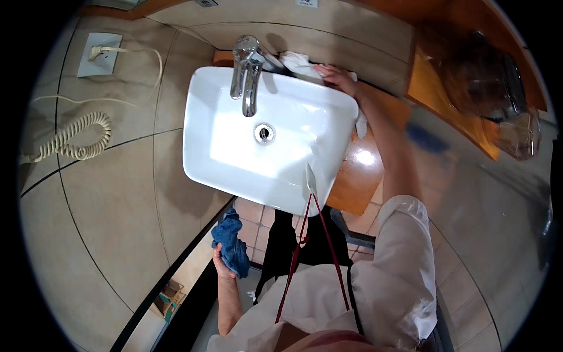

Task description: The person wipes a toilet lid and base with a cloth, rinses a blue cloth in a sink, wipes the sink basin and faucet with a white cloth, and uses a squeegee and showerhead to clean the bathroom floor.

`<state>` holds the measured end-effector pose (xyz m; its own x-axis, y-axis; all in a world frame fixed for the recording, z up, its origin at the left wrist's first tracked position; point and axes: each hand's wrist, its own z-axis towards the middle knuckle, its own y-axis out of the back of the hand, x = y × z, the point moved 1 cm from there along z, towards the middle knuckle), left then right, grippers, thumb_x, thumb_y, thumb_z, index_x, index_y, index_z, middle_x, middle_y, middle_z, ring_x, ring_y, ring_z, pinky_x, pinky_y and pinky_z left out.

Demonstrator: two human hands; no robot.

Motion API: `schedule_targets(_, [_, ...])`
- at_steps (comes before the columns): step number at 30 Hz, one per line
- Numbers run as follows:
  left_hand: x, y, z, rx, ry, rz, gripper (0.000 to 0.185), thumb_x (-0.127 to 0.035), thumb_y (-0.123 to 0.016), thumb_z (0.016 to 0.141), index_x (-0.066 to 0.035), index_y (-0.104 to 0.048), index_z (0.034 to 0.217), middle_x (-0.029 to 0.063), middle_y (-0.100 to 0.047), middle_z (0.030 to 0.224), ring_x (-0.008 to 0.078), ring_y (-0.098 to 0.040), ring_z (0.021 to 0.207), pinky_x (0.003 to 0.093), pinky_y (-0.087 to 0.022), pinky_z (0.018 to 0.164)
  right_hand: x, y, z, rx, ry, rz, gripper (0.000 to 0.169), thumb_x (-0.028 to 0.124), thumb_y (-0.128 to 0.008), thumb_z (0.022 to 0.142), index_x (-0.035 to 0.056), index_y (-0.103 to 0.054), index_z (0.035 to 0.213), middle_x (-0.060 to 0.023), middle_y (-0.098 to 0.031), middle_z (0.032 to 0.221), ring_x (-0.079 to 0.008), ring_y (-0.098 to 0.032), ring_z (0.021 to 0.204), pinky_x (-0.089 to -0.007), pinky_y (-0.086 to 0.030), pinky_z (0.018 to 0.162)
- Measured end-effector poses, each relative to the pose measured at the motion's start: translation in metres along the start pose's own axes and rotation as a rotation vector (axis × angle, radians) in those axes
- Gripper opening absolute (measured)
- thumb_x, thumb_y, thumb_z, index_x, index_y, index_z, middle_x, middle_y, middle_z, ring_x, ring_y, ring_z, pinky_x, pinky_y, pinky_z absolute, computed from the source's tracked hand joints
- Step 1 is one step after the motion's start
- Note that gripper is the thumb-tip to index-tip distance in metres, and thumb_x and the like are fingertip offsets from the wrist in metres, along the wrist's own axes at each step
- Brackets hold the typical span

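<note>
My left hand (223, 264) grips a crumpled blue cloth (233, 246), held low in front of the white ceramic washbasin (202, 154). Behind the basin, my right hand (338, 78) rests on a white cloth (301, 63) spread along the narrow strip between basin and tiled wall. Part of white cloth also hangs by the basin's right side. Whether the right fingers grip the cloth or only press on it is unclear. A chrome mixer tap (247, 75) rises at the basin's back edge, above the drain (264, 133). The basin holds no visible water.
An orange-brown countertop (356, 185), wet and shiny, extends right of the basin. A wooden shelf (448, 110) at upper right carries glass vessels (488, 83). On the left wall are a socket (100, 55) and a coiled cord (83, 136). A red lanyard (295, 259) dangles over the basin's front.
</note>
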<state>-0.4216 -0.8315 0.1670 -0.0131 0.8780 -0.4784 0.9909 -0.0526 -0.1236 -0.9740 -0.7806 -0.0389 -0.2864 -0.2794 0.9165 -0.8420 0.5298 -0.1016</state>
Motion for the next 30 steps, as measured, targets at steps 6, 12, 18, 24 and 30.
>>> schedule_targets(6, [-0.01,-0.015,-0.009,0.004,0.014,0.046,0.052,-0.041,-0.055,0.073,-0.002,-0.051,0.108,0.0138,-0.059,0.091,0.0285,-0.058,0.081,0.0364,-0.049,0.071,-0.074,0.001,-0.173,-0.839,0.244,-1.119,0.026,0.012,-0.053,0.078,0.0004,-0.055,0.101,-0.0103,-0.029,0.138,-0.0349,-0.022,0.128,-0.0499,-0.016,0.104])
schedule_targets(12, [-0.007,-0.022,-0.001,0.07,0.048,0.099,0.051,-0.04,-0.055,0.073,-0.002,-0.051,0.107,0.0139,-0.06,0.089,0.0286,-0.059,0.079,0.0367,-0.049,0.069,-0.173,-0.115,-0.359,-0.571,-0.05,-0.932,0.037,-0.001,-0.045,0.076,0.0023,-0.048,0.113,-0.02,-0.039,0.124,-0.043,-0.029,0.117,-0.0451,-0.027,0.098])
schedule_targets(18, [-0.009,-0.013,-0.005,0.087,0.008,0.128,0.055,-0.04,-0.055,0.073,-0.001,-0.049,0.111,0.0147,-0.059,0.093,0.0292,-0.059,0.079,0.0378,-0.05,0.069,-0.07,-0.033,-0.285,-0.801,-0.133,-0.407,0.017,0.013,-0.054,0.081,-0.0021,-0.054,0.087,-0.0183,-0.051,0.094,-0.0333,-0.048,0.083,-0.0403,-0.039,0.075])
schedule_targets(24, [-0.003,0.009,0.006,0.117,0.061,0.178,0.057,-0.04,-0.056,0.073,0.0,-0.047,0.112,0.016,-0.058,0.096,0.0299,-0.059,0.08,0.0386,-0.05,0.069,-0.074,0.005,-0.162,-0.844,0.051,-1.033,0.045,0.042,-0.046,0.082,0.0079,-0.057,0.11,-0.0069,-0.043,0.129,-0.0299,-0.026,0.125,-0.0517,-0.009,0.103])
schedule_targets(30, [0.004,0.006,-0.008,0.159,0.104,0.234,0.052,-0.038,-0.056,0.072,0.0,-0.05,0.108,0.0149,-0.06,0.092,0.0291,-0.058,0.08,0.038,-0.049,0.07,-0.13,-0.16,-0.27,-0.442,0.108,-1.082,0.035,0.017,-0.056,0.075,0.0067,-0.055,0.108,-0.0087,-0.037,0.131,-0.0281,-0.019,0.13,-0.0551,-0.015,0.103])
